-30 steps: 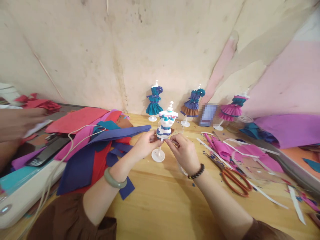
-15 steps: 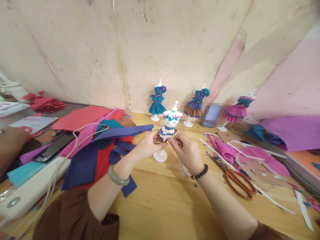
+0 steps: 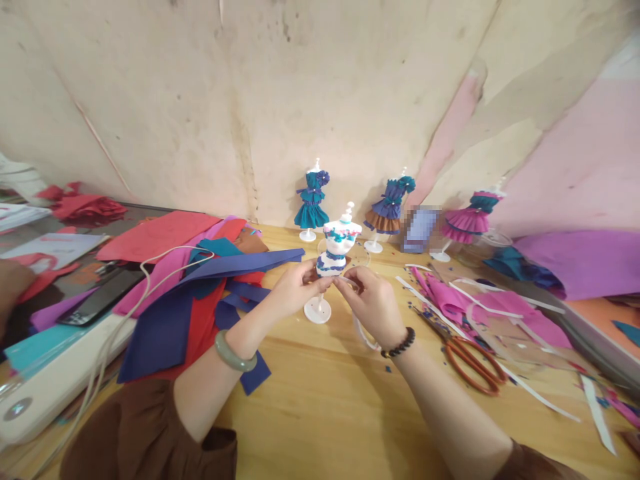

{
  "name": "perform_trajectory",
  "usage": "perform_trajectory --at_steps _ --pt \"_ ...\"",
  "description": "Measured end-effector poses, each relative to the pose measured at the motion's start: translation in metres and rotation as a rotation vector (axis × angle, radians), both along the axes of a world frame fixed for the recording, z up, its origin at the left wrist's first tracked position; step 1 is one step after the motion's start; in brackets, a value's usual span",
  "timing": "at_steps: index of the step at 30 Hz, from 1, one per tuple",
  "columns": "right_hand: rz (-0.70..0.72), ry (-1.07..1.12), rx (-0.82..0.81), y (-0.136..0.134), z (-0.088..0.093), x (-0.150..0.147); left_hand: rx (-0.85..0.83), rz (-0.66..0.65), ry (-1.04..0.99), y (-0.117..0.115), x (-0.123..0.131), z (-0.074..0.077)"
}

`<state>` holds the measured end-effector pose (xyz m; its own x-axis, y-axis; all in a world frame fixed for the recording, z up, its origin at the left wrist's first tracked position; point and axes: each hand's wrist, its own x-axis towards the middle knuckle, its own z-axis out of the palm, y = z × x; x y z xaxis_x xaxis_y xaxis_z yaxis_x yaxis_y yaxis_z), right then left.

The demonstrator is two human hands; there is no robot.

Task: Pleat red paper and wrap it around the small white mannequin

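Observation:
A small white dress form (image 3: pixel 341 233) stands upright on a round white base, with torn bits of blue, teal and pink paper stuck around its chest, waist and hips. My left hand (image 3: pixel 296 288) is closed around the lower left of its body, thumb at the bottom edge. Thumb and forefinger of my right hand (image 3: pixel 367 297) pinch a thin white strip (image 3: pixel 363 331) against the form's lower right edge. The strip's loose end hangs in a curve beneath that hand. Its exact contact at the form is partly hidden by the fingers.
Behind stand three dressed forms: teal (image 3: pixel 311 207), blue-brown (image 3: pixel 385 210) and pink (image 3: pixel 467 220). Orange-handled scissors (image 3: pixel 475 365) lie right among white strips and pink paper (image 3: pixel 450 300). Crepe paper sheets (image 3: pixel 160 340), a phone (image 3: pixel 103 297) and a white power strip (image 3: pixel 65 380) are left.
The whole view has shifted slightly left. Both hands stay at the dress form's lower edge, with the right fingers still pinching the strip.

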<state>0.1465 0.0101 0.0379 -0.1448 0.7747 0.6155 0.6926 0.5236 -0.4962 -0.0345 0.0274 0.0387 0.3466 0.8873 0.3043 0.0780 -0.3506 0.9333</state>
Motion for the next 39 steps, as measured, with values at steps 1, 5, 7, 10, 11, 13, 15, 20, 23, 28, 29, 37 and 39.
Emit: perform_trajectory --at_steps 1,5,7,10,11,13,15,20,23,28,29,37,39 --pt "0.002 0.0 -0.002 0.0 0.001 0.0 -0.002 -0.004 0.0 0.001 -0.001 -0.001" --pt "0.017 0.007 -0.038 -0.001 0.004 0.002 -0.017 -0.033 -0.032 0.002 -0.002 -0.003" --pt "0.045 0.027 -0.06 -0.001 0.006 0.003 -0.035 -0.044 -0.055 0.002 -0.003 -0.001" --pt "0.096 0.058 -0.064 -0.001 0.009 0.004 -0.052 -0.047 -0.069 0.0 -0.005 0.003" --pt "0.107 0.068 -0.064 -0.001 0.01 0.005 -0.055 -0.049 -0.069 0.0 -0.005 0.005" --pt "0.126 0.089 -0.072 0.0 0.011 0.005 -0.064 -0.052 -0.068 -0.001 -0.006 0.008" --pt "0.137 0.105 -0.083 -0.001 0.012 0.006 -0.083 -0.054 -0.074 -0.001 -0.006 0.01" --pt "0.179 0.135 -0.134 -0.002 0.017 0.008 -0.156 -0.08 -0.085 -0.002 -0.009 0.015" --pt "0.2 0.158 -0.188 -0.002 0.021 0.01 -0.216 -0.111 -0.096 -0.003 -0.01 0.017" --pt "0.236 0.26 -0.294 -0.002 0.025 0.013 -0.329 -0.131 -0.128 -0.004 -0.011 0.018" --pt "0.253 0.281 -0.321 -0.002 0.026 0.013 -0.345 -0.136 -0.131 -0.004 -0.011 0.018" --pt "0.278 0.301 -0.485 -0.001 0.033 0.02 -0.38 -0.157 -0.119 -0.006 -0.014 0.024" --pt "0.276 0.298 -0.496 -0.001 0.033 0.021 -0.398 -0.17 -0.123 -0.006 -0.014 0.024"
